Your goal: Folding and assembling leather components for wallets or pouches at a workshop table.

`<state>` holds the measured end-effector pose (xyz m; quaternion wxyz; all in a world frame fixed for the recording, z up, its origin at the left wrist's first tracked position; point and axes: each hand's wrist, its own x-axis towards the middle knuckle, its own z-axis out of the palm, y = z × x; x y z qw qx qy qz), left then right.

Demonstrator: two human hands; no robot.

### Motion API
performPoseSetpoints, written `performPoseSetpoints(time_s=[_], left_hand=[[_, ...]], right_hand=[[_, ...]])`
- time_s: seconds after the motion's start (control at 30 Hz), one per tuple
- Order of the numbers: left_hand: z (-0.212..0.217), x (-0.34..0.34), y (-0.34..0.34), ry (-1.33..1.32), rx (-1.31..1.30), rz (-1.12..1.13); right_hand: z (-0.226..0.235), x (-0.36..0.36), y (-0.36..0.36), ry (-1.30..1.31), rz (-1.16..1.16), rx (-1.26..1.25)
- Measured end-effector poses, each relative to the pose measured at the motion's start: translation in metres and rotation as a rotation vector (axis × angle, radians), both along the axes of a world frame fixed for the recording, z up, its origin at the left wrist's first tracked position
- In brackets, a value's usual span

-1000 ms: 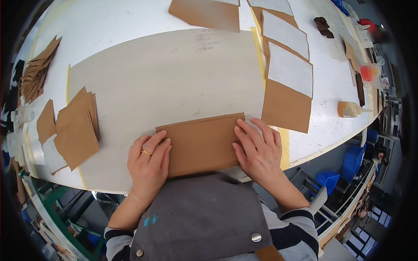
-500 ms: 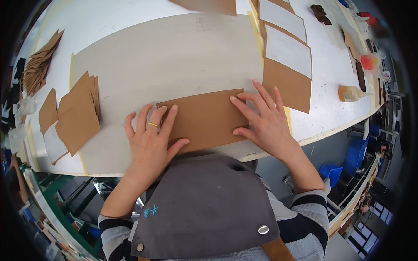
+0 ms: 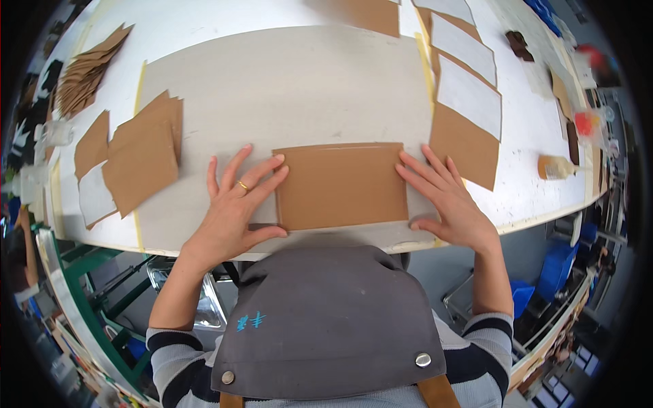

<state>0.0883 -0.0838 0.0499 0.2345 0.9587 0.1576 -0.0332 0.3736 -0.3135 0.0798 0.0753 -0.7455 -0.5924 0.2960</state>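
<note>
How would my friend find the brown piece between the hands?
Start at the big white table and its grey sheet. Near the closest edge, the brown piece lies flat between the left hand and right hand. Unlike the brown stack and the overlapping row, it lies alone.

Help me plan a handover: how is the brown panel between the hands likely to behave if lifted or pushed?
The brown panel looks thin, so it is probably light for its size. Lying flat with straight edges, it may hold its shape when lifted. Pushed, it would likely slide rather than tip, resting low on the grey sheet.
</note>
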Motion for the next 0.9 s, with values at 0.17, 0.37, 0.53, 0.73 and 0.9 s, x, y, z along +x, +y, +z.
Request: performPoseSetpoints(time_s=[0.17,0.37,0.53,0.73,0.9], left_hand=[[-0.008,-0.014,-0.025,-0.434,-0.040,0.053],[-0.026,-0.021,-0.037,-0.455,-0.047,-0.003],[-0.027,-0.020,-0.036,-0.474,-0.049,-0.016],[-0.010,-0.024,-0.037,-0.368,0.063,-0.018],[0.006,0.015,-0.026,-0.313,0.087,-0.063]], right_hand=[[0.017,-0.038,0.036,-0.084,0.232,0.286],[-0.042,-0.073,0.099,0.072,0.540,0.259],[-0.054,-0.058,0.134,-0.140,0.475,0.307],[-0.055,-0.050,0.108,-0.193,0.298,0.376],[-0.026,-0.058,0.007,-0.104,0.025,0.241]])
